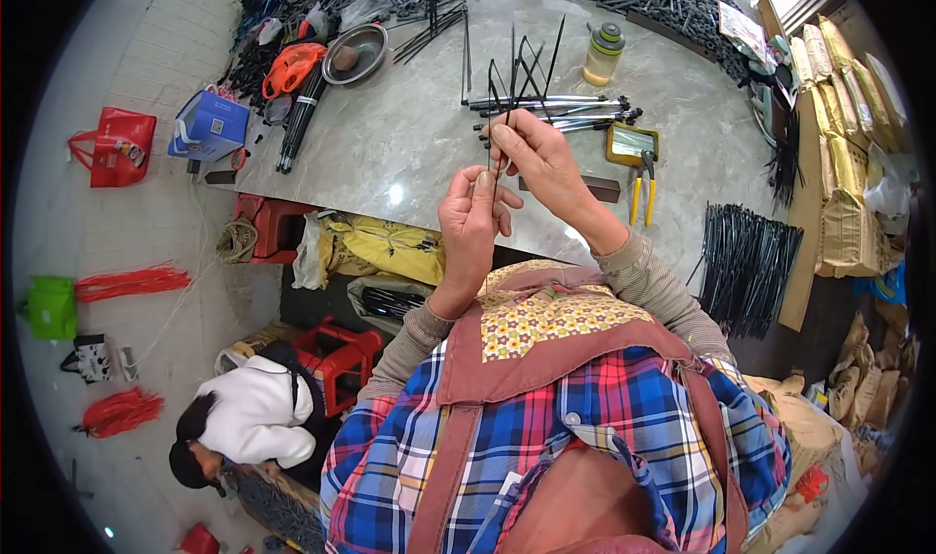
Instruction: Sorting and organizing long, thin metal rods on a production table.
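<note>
both hands raised above the desk (409,135), left hand (470,225) and right hand (534,156) fingers pinched on black ties (515,72), apparently threading one; next move likely needs steady alignment.

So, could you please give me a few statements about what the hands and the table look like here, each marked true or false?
1. Both hands, the left hand and the right hand, hold thin black cable ties. True.
2. The yellow-handled pliers are in the right hand. False: they lie on the grey table.
3. A capped bottle stands on the table. True.
4. The metal bowl sits on the floor. False: it is on the table.
</note>
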### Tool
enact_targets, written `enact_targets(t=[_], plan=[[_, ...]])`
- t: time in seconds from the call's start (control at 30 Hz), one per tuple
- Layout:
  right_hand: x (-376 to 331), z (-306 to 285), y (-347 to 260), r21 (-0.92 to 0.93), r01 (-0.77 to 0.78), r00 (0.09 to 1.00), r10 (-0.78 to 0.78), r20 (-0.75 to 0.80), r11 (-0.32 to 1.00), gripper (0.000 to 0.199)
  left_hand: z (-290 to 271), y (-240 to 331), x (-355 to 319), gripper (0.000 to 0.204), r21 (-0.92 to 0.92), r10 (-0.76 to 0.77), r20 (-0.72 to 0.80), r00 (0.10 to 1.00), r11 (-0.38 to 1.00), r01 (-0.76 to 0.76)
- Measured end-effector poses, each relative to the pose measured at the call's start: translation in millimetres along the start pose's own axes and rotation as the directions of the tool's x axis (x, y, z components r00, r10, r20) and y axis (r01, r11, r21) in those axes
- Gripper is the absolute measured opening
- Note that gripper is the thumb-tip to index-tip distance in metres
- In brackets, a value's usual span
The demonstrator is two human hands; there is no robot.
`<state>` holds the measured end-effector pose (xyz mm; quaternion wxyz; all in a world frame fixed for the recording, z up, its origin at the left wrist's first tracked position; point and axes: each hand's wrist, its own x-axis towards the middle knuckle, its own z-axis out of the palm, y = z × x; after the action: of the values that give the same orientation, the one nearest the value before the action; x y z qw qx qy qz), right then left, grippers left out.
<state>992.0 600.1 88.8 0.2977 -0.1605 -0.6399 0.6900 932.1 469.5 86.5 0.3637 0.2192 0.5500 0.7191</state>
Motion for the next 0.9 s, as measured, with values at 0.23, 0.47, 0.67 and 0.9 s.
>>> enact_targets(t=[0.23,0.47,0.67,0.9], plan=[[5,0,0,0.004,-0.075,0.997,0.075,-0.001,0.997,0.024,-16,3,5,0.021,-0.007,-0.124,0.058,0.991,0.992,0.125],[6,3,10,0.046,-0.095,0.993,0.091,0.074,0.994,0.028,-17,6,21,0.022,-0.091,-0.132,0.095,0.987,0.986,0.141],[17,-3,10,0.036,-0.073,0.997,0.073,-0.001,0.997,0.027,-33,15,51,0.024,-0.151,-0.163,0.097,0.982,0.973,0.176],[5,-38,35,-0.020,-0.289,0.950,0.284,-0.127,0.957,0.025,-57,44,99,0.022,-0.159,-0.081,-0.101,0.992,0.985,0.064]])
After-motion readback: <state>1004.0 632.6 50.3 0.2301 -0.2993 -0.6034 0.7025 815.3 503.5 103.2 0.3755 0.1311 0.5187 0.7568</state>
